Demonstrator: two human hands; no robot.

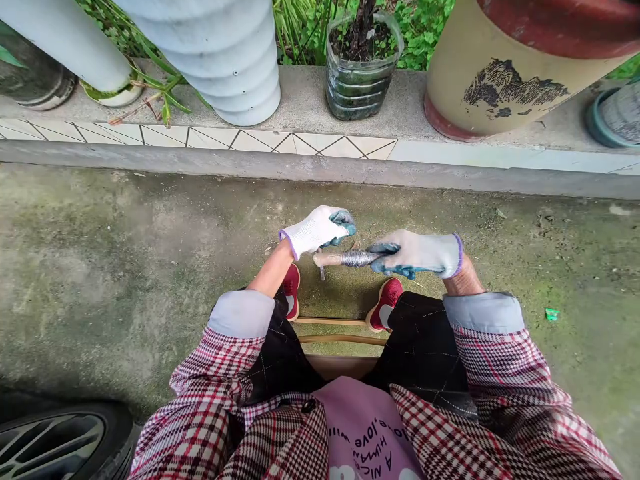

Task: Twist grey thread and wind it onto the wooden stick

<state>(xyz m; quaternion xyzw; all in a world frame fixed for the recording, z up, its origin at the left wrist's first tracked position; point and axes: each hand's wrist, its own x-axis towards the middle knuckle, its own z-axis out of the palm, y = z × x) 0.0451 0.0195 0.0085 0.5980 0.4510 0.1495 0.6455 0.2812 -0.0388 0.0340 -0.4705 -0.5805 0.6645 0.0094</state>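
My right hand (417, 255), in a white glove with a dark blue-green palm, is closed round one end of a wooden-handled tool (329, 259). Silvery wire (356, 259) is wound in tight turns about the handle beside my fingers. At the tool's left end a short metal piece sticks out crosswise, partly hidden, so its exact kind is unclear. My left hand (320, 230), gloved alike, is just above that end with its fingers curled together in a pinch. Whatever lies between those fingertips is too small to make out.
Beyond the concrete floor (150, 227) runs a low tiled ledge (310, 143) bearing a ribbed white pot (235, 73), a cut plastic bottle planter (357, 87) and a tan jar (500, 87). A car wheel (55, 443) stands at lower left. Red shoes (385, 303) flank a wooden stool (340, 363).
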